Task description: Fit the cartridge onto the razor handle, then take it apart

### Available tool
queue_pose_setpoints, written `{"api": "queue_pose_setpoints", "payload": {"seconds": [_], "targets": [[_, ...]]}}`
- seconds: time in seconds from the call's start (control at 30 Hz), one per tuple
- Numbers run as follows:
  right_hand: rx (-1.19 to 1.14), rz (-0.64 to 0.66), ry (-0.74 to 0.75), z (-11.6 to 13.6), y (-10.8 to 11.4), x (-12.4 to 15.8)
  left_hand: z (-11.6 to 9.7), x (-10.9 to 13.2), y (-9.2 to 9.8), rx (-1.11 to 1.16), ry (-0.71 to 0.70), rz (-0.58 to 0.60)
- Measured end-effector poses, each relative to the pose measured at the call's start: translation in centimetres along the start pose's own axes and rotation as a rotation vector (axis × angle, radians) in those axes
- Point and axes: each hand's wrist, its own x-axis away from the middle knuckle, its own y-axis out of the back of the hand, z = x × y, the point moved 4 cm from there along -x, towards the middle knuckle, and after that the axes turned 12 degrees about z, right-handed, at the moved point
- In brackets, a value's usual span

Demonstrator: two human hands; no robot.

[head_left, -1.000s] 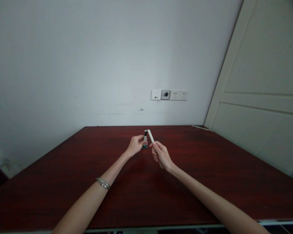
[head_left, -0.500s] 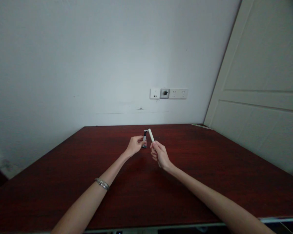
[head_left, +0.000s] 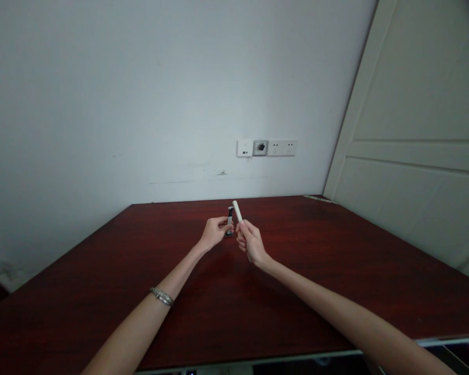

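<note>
Near the middle of the dark red table, my left hand pinches a small upright grey and black device between thumb and fingers. Its silvery top shows above the fingertips, and a dark base shows below them. Just to the right, my right hand is wrapped round a white stick. The stick tilts up and left, its upper end close beside the top of the device. Whether the two touch is too small to tell.
Beyond the table's back edge stands a pale wall with a row of sockets. A white panelled door rises along the right side. A flat pale strip lies at the back right corner.
My right hand has moved slightly up and left with the white stick, whose upper end is nearer the top of the device. The whole view has shifted a little.
</note>
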Motion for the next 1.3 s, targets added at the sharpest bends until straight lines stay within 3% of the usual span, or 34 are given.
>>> {"api": "queue_pose_setpoints", "payload": {"seconds": [0.17, 0.37, 0.57, 0.73, 0.97, 1.13, 1.3], "targets": [[0.038, 0.008, -0.07, -0.8, -0.3, 1.1, 0.2, -0.2, 0.3, 0.014, 0.018, -0.018], [0.012, -0.018, 0.011, 0.0, -0.3, 0.1, 0.0, -0.2, 0.3, -0.034, -0.017, -0.006], [0.023, -0.036, -0.04, -1.0, 0.0, 0.5, 0.4, -0.3, 0.3, 0.036, 0.003, -0.024], [-0.012, -0.041, 0.035, 0.0, 0.3, -0.4, 0.0, -0.2, 0.2, 0.003, -0.005, -0.001], [0.017, -0.035, -0.041, -0.4, 0.6, 0.3, 0.7, -0.2, 0.2, 0.046, -0.001, -0.008], [0.0, -0.043, 0.043, 1.0, 0.4, -0.5, 0.3, -0.1, 0.2, 0.018, 0.014, -0.009], [0.036, 0.002, -0.07, -0.9, 0.2, 0.3, -0.2, -0.2, 0.4, 0.035, 0.013, -0.022]]}}
